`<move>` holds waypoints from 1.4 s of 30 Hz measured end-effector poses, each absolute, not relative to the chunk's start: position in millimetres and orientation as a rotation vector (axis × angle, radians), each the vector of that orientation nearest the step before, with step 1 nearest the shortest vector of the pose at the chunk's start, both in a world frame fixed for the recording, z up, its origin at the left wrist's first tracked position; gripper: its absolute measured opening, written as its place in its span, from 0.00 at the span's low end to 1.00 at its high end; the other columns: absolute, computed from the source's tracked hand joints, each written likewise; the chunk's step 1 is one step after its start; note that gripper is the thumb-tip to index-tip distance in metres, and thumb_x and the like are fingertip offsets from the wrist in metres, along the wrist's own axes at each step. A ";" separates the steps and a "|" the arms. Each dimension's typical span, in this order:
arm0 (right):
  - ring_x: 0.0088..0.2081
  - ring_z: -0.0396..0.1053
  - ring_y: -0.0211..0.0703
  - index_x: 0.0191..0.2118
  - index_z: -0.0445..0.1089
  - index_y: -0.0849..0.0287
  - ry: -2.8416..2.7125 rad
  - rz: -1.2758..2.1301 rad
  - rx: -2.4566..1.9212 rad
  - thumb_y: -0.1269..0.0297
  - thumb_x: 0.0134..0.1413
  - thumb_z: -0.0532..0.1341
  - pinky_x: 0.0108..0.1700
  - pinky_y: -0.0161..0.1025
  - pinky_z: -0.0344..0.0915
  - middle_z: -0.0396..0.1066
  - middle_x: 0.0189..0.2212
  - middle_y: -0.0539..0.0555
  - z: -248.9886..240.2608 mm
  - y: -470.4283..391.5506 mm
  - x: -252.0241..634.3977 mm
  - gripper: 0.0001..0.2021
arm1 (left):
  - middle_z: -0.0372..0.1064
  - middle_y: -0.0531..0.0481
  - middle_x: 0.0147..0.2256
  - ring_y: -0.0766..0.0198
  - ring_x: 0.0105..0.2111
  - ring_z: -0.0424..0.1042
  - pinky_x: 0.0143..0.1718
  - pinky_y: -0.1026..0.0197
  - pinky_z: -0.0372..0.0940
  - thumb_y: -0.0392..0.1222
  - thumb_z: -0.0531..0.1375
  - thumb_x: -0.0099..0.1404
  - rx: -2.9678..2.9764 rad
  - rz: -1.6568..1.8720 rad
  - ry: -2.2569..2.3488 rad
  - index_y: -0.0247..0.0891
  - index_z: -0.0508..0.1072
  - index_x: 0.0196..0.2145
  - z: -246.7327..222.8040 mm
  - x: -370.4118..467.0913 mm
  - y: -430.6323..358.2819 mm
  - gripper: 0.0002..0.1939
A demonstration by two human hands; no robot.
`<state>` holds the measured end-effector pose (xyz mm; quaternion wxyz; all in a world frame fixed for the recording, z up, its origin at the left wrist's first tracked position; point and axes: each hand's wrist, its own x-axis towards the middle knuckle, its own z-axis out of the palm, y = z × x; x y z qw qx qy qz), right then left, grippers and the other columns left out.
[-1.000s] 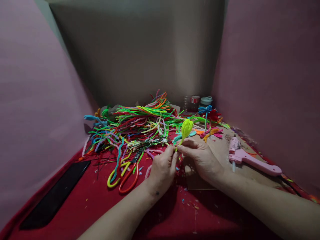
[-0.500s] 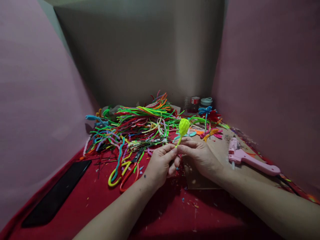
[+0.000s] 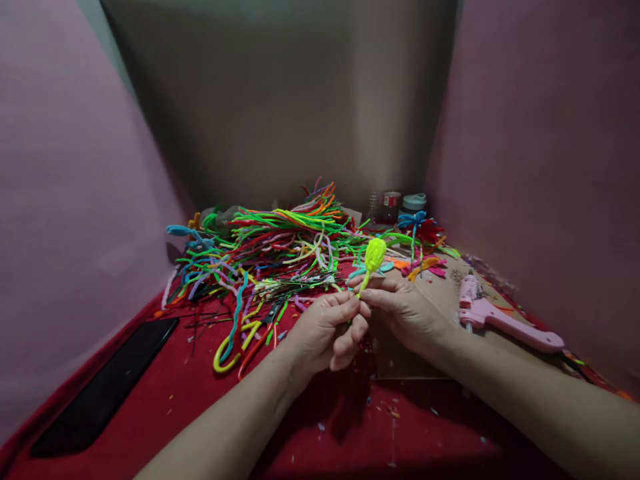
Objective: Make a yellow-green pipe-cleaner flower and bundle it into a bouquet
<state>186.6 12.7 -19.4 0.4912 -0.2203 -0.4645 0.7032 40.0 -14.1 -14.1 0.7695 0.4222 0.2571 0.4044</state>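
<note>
A neon yellow pipe-cleaner bud (image 3: 375,256) with a rounded head and thin stem stands up between my hands, leaning slightly right. My left hand (image 3: 327,330) pinches the lower end of the stem between thumb and forefinger, its other fingers curled below. My right hand (image 3: 400,308) grips the same stem just above, thumb and fingertips pressed together on it. The fingers hide the stem's bottom end.
Behind lies a heap of coloured pipe cleaners (image 3: 280,233). Scissors (image 3: 257,347) sit left of my hands, a black phone-like slab (image 3: 107,387) farther left. A pink glue gun (image 3: 500,320) rests on cardboard (image 3: 410,360) at right. Jars (image 3: 414,203) stand at the back.
Both hands and the yellow bud have shifted slightly right. The bud has turned a little, and my left hand's lower fingers have rolled forward.
</note>
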 end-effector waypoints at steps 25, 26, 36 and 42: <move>0.31 0.66 0.37 0.29 0.75 0.58 -1.136 1.620 -0.611 0.69 0.44 0.66 0.36 0.36 0.61 0.73 0.29 0.50 -21.3 8.8 182.9 0.03 | 0.61 0.56 0.22 0.69 0.21 0.59 0.26 0.67 0.53 0.39 0.51 0.66 2.040 1.239 1.359 0.40 0.69 0.32 -19.8 43.0 -25.3 0.08; 0.31 0.67 0.36 0.29 0.75 0.58 -1.141 1.625 -0.600 0.69 0.44 0.66 0.37 0.36 0.61 0.73 0.29 0.49 -22.1 9.9 183.0 0.02 | 0.59 0.57 0.20 0.70 0.21 0.58 0.25 0.67 0.53 0.40 0.52 0.66 1.968 1.234 1.341 0.40 0.69 0.29 -17.6 43.9 -25.2 0.09; 0.34 0.68 0.39 0.29 0.76 0.55 -1.225 1.607 -0.545 0.67 0.44 0.66 0.44 0.40 0.63 0.74 0.30 0.49 -19.5 9.8 185.6 0.03 | 0.56 0.59 0.16 0.75 0.15 0.51 0.17 0.69 0.47 0.41 0.57 0.61 1.422 1.178 1.172 0.36 0.66 0.22 7.4 48.3 -29.9 0.11; 0.28 0.66 0.37 0.27 0.75 0.56 -1.198 1.651 -0.563 0.67 0.43 0.65 0.34 0.38 0.63 0.71 0.24 0.48 -19.7 11.9 186.1 0.02 | 0.56 0.59 0.15 0.77 0.14 0.49 0.15 0.72 0.44 0.44 0.60 0.59 1.180 1.132 1.045 0.35 0.69 0.25 4.5 49.3 -30.0 0.10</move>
